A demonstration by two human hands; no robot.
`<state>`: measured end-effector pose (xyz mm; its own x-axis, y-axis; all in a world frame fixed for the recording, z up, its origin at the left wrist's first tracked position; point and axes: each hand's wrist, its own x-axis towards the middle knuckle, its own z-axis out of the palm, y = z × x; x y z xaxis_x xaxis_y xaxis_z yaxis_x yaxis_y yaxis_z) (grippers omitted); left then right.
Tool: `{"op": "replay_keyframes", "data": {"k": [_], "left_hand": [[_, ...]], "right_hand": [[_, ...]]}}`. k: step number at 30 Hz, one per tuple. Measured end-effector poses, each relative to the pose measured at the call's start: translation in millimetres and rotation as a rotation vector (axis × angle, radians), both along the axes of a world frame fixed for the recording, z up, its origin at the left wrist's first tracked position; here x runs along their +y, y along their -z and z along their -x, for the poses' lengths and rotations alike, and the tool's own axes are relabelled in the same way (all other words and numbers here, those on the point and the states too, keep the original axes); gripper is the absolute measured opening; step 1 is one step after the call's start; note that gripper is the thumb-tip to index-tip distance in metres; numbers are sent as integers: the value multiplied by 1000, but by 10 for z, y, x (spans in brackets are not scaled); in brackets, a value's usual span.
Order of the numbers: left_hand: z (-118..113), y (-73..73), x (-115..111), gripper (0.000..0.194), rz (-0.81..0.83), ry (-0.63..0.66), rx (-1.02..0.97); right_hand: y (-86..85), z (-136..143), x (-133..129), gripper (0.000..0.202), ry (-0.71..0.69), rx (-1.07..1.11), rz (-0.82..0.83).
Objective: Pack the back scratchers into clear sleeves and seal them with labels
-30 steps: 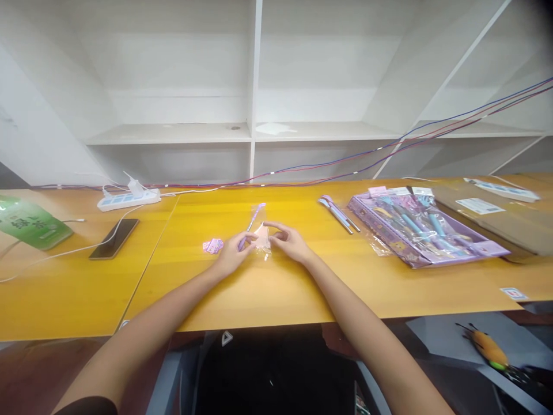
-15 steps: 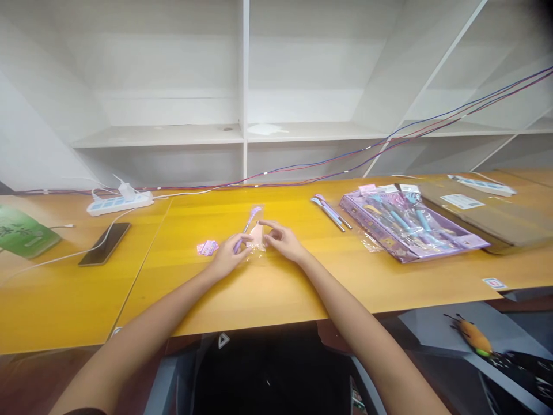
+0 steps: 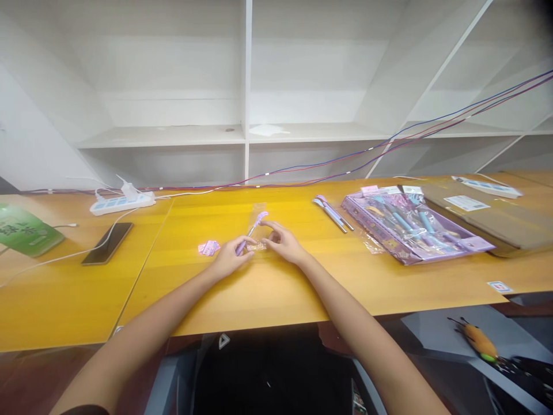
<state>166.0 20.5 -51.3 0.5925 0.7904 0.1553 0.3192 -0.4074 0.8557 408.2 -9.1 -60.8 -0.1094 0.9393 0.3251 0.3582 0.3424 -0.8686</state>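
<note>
A small purple back scratcher (image 3: 251, 232) with a silver rod and a curved, claw-like head is in my left hand (image 3: 232, 257). My left fingers are closed round its purple handle, and the head points up and to the right. My right hand (image 3: 284, 242) is beside the head, its index finger and thumb curved and apart; contact with the head is unclear. Under and between the hands lies a clear plastic sleeve (image 3: 259, 208) on the table. Small pink-and-purple cards (image 3: 209, 248) lie just left of my left hand.
Blue and purple scratchers (image 3: 332, 214) lie to the right, before a purple display box (image 3: 400, 253) of wrapped ones. Beyond it is a cardboard box (image 3: 510, 225). On the left are a phone (image 3: 107, 244), a power strip (image 3: 123, 202) and a green package (image 3: 28, 230).
The scratcher's head has swung to the right, towards my right hand. A pale pink piece visible between the hands earlier no longer shows. The view has shifted slightly.
</note>
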Motion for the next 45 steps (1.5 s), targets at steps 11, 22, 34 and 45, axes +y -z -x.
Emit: {"op": "replay_keyframes", "data": {"k": [11,22,34,45], "left_hand": [[0,39,30,32,-2,-9,-30],[8,1,-52,27,-49,140,113],[29,-13,-88,35,-151,320,173],[32,-42,-90,42,-57,275,147]], "right_hand": [[49,72,-43,51,-187,205,191],[199,97,95,48,107,118,44],[148,60,69,50,102,106,139],[43,-248,130,45,346,752,36]]}}
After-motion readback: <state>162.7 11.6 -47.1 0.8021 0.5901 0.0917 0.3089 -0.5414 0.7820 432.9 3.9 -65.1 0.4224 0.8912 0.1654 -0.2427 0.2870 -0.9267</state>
